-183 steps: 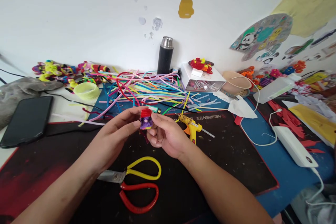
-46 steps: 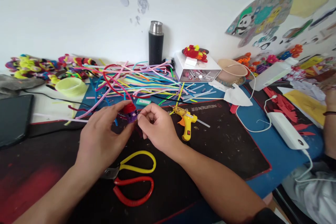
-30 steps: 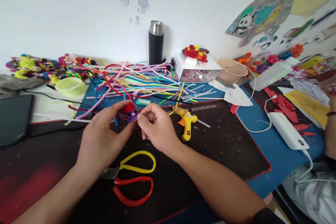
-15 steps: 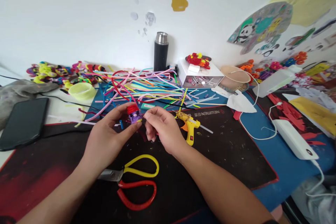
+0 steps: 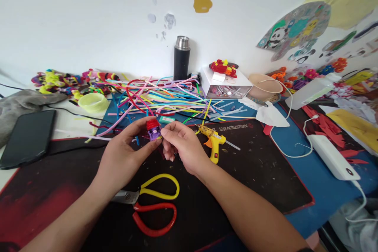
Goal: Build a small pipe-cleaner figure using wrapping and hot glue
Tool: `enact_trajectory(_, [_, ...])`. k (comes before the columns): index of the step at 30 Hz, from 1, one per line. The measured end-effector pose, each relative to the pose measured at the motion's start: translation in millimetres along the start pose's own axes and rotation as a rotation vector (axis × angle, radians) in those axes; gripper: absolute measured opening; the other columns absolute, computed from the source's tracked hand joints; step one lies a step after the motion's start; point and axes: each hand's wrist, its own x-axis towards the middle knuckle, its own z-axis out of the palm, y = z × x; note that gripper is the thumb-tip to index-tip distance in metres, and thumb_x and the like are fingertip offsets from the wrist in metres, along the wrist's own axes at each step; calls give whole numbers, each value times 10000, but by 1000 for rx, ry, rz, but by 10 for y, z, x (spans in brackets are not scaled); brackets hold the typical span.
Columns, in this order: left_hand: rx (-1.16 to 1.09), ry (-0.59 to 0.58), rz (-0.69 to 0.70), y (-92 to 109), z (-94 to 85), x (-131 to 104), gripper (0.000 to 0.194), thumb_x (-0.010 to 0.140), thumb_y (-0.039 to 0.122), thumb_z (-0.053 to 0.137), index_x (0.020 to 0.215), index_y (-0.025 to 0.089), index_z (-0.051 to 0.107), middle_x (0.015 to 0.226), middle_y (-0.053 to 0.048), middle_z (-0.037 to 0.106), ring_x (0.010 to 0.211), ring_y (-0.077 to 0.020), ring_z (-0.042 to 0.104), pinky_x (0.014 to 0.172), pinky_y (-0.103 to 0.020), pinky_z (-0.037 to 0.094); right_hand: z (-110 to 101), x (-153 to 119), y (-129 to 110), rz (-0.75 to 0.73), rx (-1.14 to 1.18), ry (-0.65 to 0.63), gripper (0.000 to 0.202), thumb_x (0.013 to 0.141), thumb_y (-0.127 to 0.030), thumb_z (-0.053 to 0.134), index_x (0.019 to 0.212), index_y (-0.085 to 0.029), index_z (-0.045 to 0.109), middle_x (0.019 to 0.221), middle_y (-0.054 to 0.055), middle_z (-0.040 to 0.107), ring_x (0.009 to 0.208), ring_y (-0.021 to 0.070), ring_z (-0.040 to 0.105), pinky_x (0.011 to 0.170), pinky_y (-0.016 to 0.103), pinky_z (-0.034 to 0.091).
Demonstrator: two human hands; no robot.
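Left fingers (image 5: 148,149) are pinching one red-topped purple fuzzy piece (image 5: 154,132). Right fingers (image 5: 171,137) are resting curled at its edge, grip unclear.

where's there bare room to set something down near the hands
Two patches of black mat look bare: right of the yellow glue gun, between the right forearm and blue tabletop, and far left, between the phone and left forearm. Crowded: the far side, heaped with pipe cleaners.

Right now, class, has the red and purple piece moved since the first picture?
Yes, slightly left: the red and purple piece is now farther left of the yellow glue gun on the dark mat.
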Motion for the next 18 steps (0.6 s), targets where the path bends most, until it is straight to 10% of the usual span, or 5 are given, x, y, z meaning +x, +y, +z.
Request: enact_trajectory(18, [-253, -54, -71, 47, 23, 20, 743, 736, 599, 1002, 1366, 254, 812, 1392, -123, 868, 1316, -390, 799, 1198, -538, 614, 9, -25, 7, 70, 71, -53, 480, 879, -606, 910, 939, -248, 596, 650, -95, 623, 482, 95, 578, 449, 214, 395])
